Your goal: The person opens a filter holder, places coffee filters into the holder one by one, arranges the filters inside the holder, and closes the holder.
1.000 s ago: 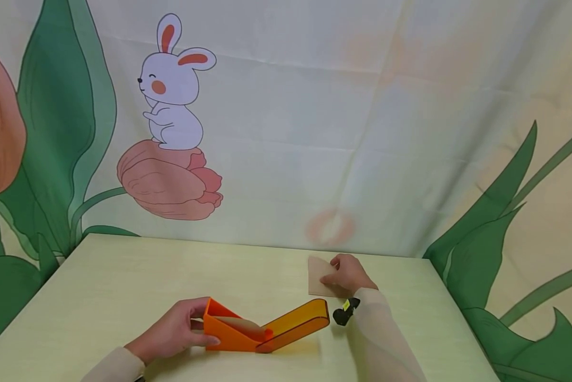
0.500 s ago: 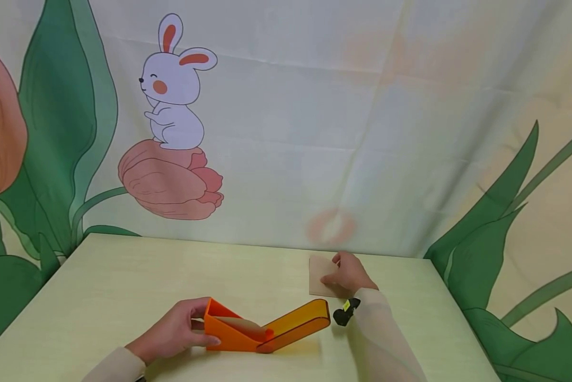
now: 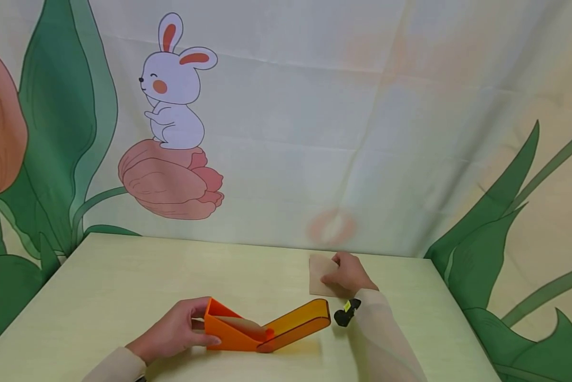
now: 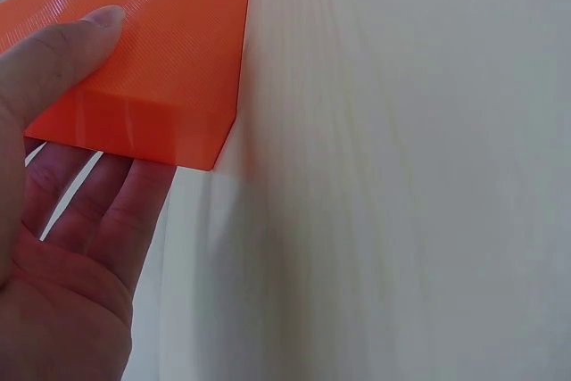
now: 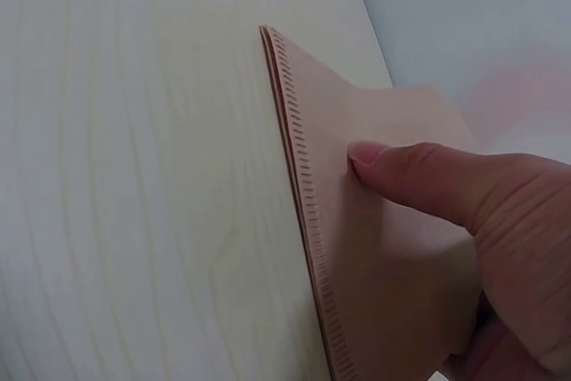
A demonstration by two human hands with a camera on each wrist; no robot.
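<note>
My left hand (image 3: 173, 329) grips the tall end of an orange plastic box (image 3: 233, 338), thumb on its near side. In the left wrist view the thumb lies along the orange wall (image 4: 178, 51) and the other fingers reach beneath and behind. The box's see-through amber lid (image 3: 297, 324) is swung out to the right. A brown paper piece (image 3: 240, 323) lies inside. At the table's back edge my right hand (image 3: 350, 273) pinches a small stack of brown paper coffee filters (image 3: 319, 278). Its thumb presses the top face near the crimped seam (image 5: 308, 185); the fingers underneath are mostly hidden.
The pale wooden table (image 3: 171, 270) ends at the back against a printed curtain (image 3: 286, 132) with a rabbit and tulips. A small black device (image 3: 345, 314) with a yellow mark sits at my right wrist.
</note>
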